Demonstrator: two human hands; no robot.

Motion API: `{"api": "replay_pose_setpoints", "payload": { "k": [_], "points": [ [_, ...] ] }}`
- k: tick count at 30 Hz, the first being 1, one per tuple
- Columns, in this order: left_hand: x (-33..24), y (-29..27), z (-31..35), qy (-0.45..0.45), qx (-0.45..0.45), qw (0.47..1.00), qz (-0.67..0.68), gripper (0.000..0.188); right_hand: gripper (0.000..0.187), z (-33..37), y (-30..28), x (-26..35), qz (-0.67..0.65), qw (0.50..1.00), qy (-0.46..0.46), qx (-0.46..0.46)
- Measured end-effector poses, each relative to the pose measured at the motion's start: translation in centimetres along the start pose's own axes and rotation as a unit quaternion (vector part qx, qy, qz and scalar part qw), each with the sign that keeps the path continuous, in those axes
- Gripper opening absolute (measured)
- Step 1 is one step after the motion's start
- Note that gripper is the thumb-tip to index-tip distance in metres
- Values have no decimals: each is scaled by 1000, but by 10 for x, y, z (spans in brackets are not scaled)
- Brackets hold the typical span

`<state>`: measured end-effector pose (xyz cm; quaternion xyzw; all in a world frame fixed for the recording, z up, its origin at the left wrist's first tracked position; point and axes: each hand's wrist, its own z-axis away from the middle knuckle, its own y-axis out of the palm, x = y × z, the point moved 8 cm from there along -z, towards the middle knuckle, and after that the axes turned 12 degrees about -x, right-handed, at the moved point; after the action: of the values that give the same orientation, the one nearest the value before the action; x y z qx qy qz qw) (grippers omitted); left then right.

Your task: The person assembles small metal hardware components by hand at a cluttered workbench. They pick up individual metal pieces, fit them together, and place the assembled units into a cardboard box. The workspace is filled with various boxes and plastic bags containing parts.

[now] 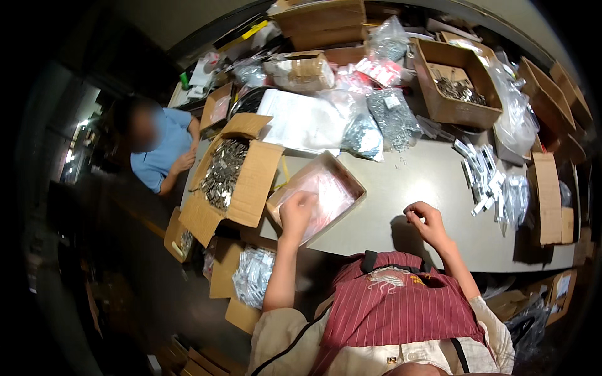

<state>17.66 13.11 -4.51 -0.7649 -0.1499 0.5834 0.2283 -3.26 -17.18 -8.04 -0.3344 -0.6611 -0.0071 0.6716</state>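
Note:
My left hand is over the near left side of a shallow cardboard box at the table's front edge. Its fingers are blurred, so their closing and any contents cannot be made out. Flat clear plastic bags with pinkish-red marks lie inside the box. To the right, my right hand hovers by the front of the grey table. Its fingers are curled in, thumb against fingertips; a small pale spot shows there, too small to name.
Left of the shallow box, an open carton holds many small metal parts. White-and-metal pieces lie in a pile at the right. Filled plastic bags and another carton of metal parts stand behind. A person in blue is at the left.

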Motion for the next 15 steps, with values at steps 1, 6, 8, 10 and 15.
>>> {"api": "replay_pose_setpoints", "payload": {
  "k": [1, 6, 8, 10, 15],
  "points": [
    [-4, 7, 6, -42, 12, 993, 106, 14, 15, 1, 4, -4, -54, 997, 61, 0],
    [-26, 36, 18, -54, -37, 976, 210, 16, 22, -11, 35, 18, -188, 979, 75, 25],
    [-28, 27, 11, -11, -112, 989, 98, 19, 25, -19, 38, 27, -165, 985, 51, 16],
    [-25, 18, 6, 31, -166, 986, -4, 21, 27, -22, 37, 28, -148, 988, 42, 3],
    [-13, 14, 6, -23, -129, 988, 80, 24, 35, -21, 32, 21, -152, 987, 54, -14]
  ]
}}
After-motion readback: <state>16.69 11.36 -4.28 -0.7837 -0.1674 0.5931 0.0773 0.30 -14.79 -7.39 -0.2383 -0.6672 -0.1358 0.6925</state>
